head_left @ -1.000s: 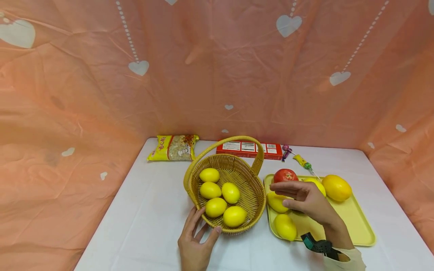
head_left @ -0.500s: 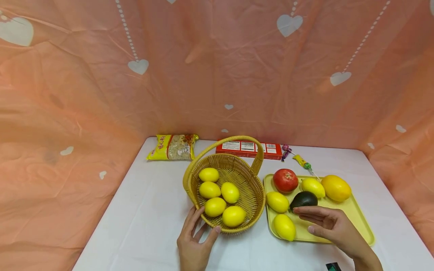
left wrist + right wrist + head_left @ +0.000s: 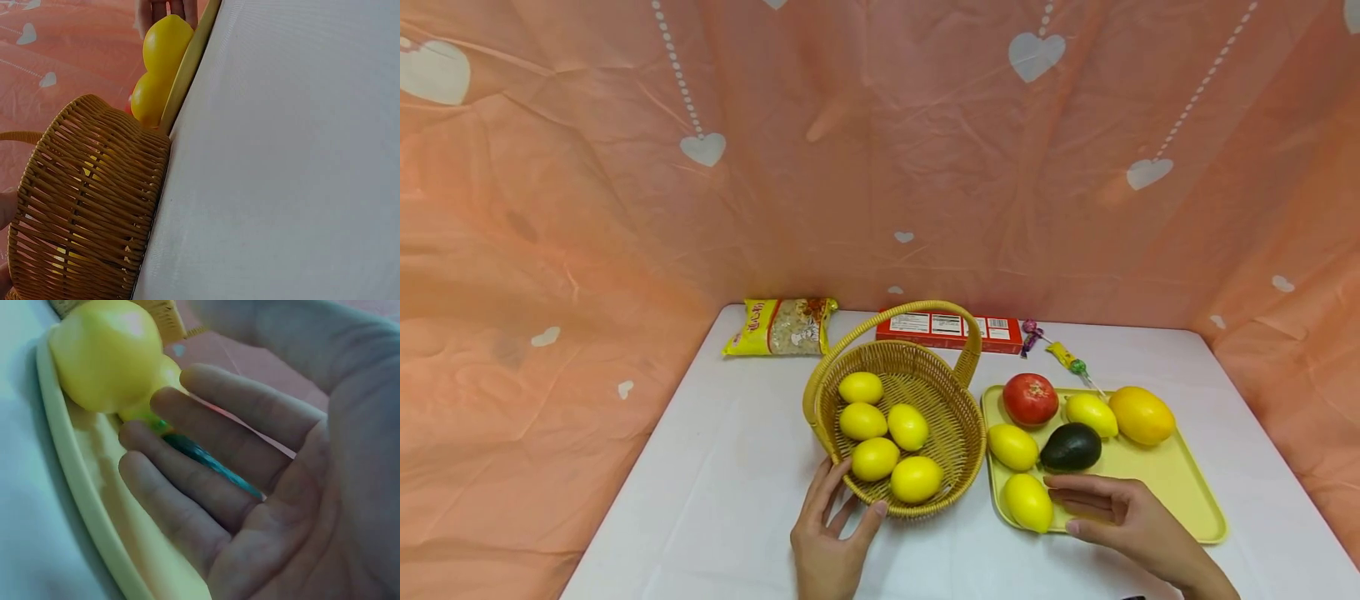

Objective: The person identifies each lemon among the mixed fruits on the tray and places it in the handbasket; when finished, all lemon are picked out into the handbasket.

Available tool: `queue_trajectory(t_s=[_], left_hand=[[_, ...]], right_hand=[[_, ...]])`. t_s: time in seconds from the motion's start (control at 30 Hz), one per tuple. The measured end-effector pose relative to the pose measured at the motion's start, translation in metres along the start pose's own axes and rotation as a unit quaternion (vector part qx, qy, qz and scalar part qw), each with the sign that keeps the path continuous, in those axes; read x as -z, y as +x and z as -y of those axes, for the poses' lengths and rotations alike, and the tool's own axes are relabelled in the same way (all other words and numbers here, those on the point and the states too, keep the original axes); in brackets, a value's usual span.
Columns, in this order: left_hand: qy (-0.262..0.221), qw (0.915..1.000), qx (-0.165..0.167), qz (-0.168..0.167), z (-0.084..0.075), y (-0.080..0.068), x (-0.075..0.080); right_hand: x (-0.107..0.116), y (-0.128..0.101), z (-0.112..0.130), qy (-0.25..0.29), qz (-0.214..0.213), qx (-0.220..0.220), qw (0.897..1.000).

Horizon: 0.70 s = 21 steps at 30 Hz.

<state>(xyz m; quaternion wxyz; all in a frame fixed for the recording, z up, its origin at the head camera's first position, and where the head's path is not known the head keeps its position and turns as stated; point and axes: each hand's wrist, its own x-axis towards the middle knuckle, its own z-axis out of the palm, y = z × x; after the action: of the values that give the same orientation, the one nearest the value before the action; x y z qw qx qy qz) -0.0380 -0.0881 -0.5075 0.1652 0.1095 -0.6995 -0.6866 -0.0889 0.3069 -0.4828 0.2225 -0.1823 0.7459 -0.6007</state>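
Observation:
A round wicker basket (image 3: pixel 925 354) with a tall handle holds several lemons (image 3: pixel 917 479). My left hand (image 3: pixel 831 542) grips its near rim, thumb in front and fingers at the left side; the left wrist view shows fingertips against the woven wall. Over the near edge of a yellow tray (image 3: pixel 1187 500), my right hand (image 3: pixel 1123 521) is extended with nothing in it. Its fingertips are close beside the nearest lemon (image 3: pixel 1028 503) on the tray. In the right wrist view that lemon (image 3: pixel 106 353) sits just beyond the straight fingers. A dark avocado (image 3: pixel 1071 447) lies behind the hand.
Also on the tray are a red pomegranate-like fruit (image 3: pixel 1030 399), two more lemons (image 3: pixel 1013 447) and a larger orange-yellow fruit (image 3: pixel 1142 415). Behind stand a yellow food packet (image 3: pixel 782 327), a red box (image 3: pixel 925 337) and wrapped lollipops (image 3: pixel 1063 357). A pink curtain (image 3: pixel 865 167) hangs behind the table.
My right hand has drawn back from above the middle of the tray toward its near edge, beside the nearest lemon, uncovering the avocado. The left hand and basket stay in place.

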Motion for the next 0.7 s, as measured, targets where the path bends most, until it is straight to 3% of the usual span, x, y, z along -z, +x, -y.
queue_trajectory(t_s=[0.13, 0.27, 0.4, 0.53, 0.7], left_hand=[[0.001, 1.0, -0.001, -0.001, 0.0, 0.0, 0.0], [-0.001, 1.0, -0.001, -0.004, 0.0, 0.0, 0.0], [-0.001, 1.0, 0.002, -0.006, 0.0, 0.0, 0.0], [-0.002, 1.0, 0.004, -0.006, 0.0, 0.0, 0.0], [-0.005, 1.0, 0.002, -0.006, 0.001, 0.0, -0.001]], right_hand=[[-0.008, 0.009, 0.001, 0.007, 0.008, -0.02, 1.0], [-0.016, 0.017, 0.0, -0.005, 0.005, 0.002, 1.0], [-0.026, 0.023, -0.001, -0.041, -0.03, 0.011, 0.999], [-0.033, 0.028, 0.002, -0.071, -0.066, -0.008, 0.995], [-0.032, 0.025, 0.012, -0.092, -0.081, 0.009, 0.992]])
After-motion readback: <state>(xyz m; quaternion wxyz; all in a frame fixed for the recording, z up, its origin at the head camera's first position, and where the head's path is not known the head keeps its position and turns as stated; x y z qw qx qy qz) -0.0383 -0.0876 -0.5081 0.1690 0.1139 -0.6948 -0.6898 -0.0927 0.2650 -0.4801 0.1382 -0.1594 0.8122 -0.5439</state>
